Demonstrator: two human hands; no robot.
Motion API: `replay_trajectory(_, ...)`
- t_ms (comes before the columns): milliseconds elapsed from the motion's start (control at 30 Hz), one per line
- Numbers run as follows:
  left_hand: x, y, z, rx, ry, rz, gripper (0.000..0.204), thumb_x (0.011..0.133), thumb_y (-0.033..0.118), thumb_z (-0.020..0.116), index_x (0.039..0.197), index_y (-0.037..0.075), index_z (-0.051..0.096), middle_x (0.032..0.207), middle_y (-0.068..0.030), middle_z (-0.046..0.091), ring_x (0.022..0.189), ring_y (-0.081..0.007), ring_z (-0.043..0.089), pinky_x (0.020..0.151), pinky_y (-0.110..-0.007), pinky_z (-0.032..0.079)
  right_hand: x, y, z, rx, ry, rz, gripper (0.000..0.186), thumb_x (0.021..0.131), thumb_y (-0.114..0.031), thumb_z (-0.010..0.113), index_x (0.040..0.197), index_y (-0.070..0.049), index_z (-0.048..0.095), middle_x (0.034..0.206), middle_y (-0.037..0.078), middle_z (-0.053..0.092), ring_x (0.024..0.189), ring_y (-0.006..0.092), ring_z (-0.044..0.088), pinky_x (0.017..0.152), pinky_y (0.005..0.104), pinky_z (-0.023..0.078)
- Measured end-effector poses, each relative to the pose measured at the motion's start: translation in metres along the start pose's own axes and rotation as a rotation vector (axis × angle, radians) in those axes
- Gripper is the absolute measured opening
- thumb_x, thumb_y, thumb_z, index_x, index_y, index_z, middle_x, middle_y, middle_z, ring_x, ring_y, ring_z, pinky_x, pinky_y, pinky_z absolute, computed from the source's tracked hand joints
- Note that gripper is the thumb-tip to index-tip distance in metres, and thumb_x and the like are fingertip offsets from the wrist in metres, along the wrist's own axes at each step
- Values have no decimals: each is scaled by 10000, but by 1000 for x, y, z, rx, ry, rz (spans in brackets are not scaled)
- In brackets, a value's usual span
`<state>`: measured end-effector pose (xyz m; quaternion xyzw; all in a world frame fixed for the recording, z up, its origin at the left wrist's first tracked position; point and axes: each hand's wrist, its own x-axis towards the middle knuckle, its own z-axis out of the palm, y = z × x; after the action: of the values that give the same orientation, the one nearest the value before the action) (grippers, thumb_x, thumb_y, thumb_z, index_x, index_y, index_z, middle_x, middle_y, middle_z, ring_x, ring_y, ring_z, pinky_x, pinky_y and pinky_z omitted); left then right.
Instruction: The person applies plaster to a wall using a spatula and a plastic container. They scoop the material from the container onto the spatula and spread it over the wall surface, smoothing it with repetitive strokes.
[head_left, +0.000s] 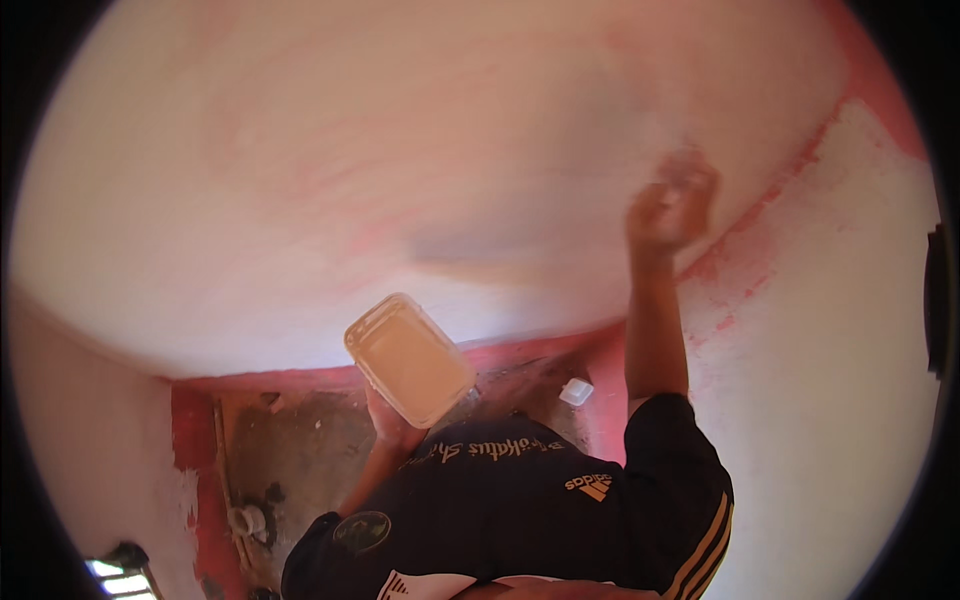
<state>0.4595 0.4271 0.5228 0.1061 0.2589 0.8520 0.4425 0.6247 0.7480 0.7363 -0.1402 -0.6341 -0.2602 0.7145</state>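
My left hand (392, 418) supports a rectangular plastic tub (375, 318) from below and from its left side. Pale cream material, smooth on top, shows inside the tub, which is tilted in front of my chest. My right hand (676, 205) is raised high at the pale wall (330, 130), near the corner at the right. Its fingers are curled and blurred by motion, so what they hold, if anything, cannot be made out. Reddish smears show through the wall's whitish coat.
A red band (270, 380) runs along the wall's foot. On the brown floor (300, 450) lie a small white container (576, 391) to the right and a whitish vessel (247, 520) to the left. Side walls rise on both sides; a bright barred opening (122, 580) shows lower left.
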Motion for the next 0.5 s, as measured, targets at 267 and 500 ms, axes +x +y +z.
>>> replay_trajectory(267, -44, 194, -147, -102, 72, -3, 521, 1064, 445, 394, 1420, 70, 461, 1318, -116, 596, 1183, -293, 618, 969, -459, 548, -91, -300, 77, 53, -127, 216, 366, 962, -48, 595, 1310, 67, 588, 1197, 182, 682, 1001, 314, 634, 846, 423, 512)
replay_trajectory(500, -76, 299, -240, -94, 80, 39, 513, 1062, 418, 401, 1408, 46, 468, 1305, -129, 600, 1168, -293, 631, 968, -454, 559, -158, -488, 66, 341, -288, 400, 291, 984, -51, 530, 1208, 132, 555, 1193, 247, 605, 971, 302, 654, 720, 346, 558)
